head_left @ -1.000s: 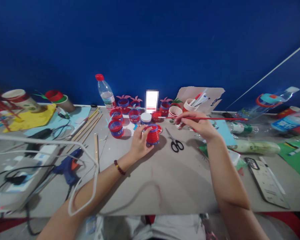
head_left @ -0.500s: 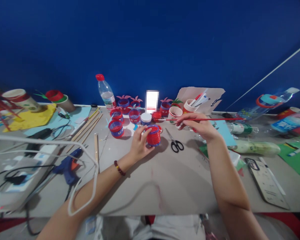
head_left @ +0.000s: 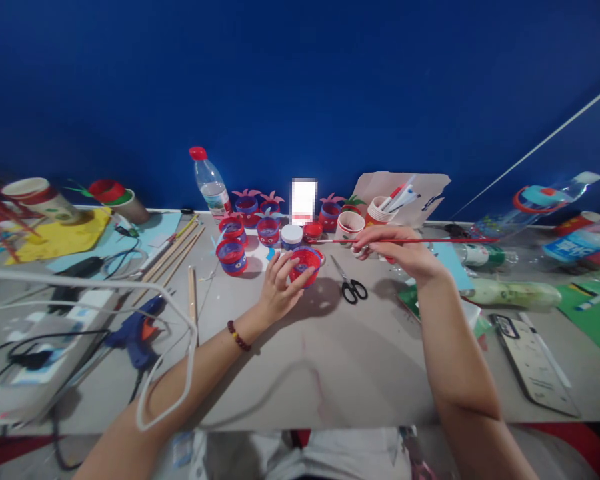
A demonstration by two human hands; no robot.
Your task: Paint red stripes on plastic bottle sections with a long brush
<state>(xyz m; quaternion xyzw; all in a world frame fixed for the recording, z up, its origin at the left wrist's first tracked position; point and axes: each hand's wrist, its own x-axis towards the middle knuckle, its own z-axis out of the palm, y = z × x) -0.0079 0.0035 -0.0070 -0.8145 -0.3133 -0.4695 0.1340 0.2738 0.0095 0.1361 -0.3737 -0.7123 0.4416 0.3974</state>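
My left hand (head_left: 280,287) is closed around a small red cup (head_left: 307,275) with a blue-purple rim. The cup tips so that its red inside faces me, and my fingers cover its left side. In my right hand (head_left: 387,247) is a long, thin red paintbrush (head_left: 445,240), pinched near its front part and lying almost level. Its tip reaches left to a small red paint jar (head_left: 313,231); whether it touches the paint I cannot tell. Beside that jar stands a jar with a white lid (head_left: 292,235). Scissors (head_left: 353,288) with black handles lie between my hands.
Several red and purple cups with paper leaves (head_left: 233,257) stand behind my left hand. A paper cup (head_left: 350,227) and a pen cup (head_left: 380,212) are near my right hand. A glue gun (head_left: 139,333), cables and a power strip (head_left: 65,353) lie left; a phone (head_left: 533,367) lies right.
The red cup has turned in my left hand: its ribbed side faced me, now its opening does. My right hand and the paintbrush have shifted slightly to the right.
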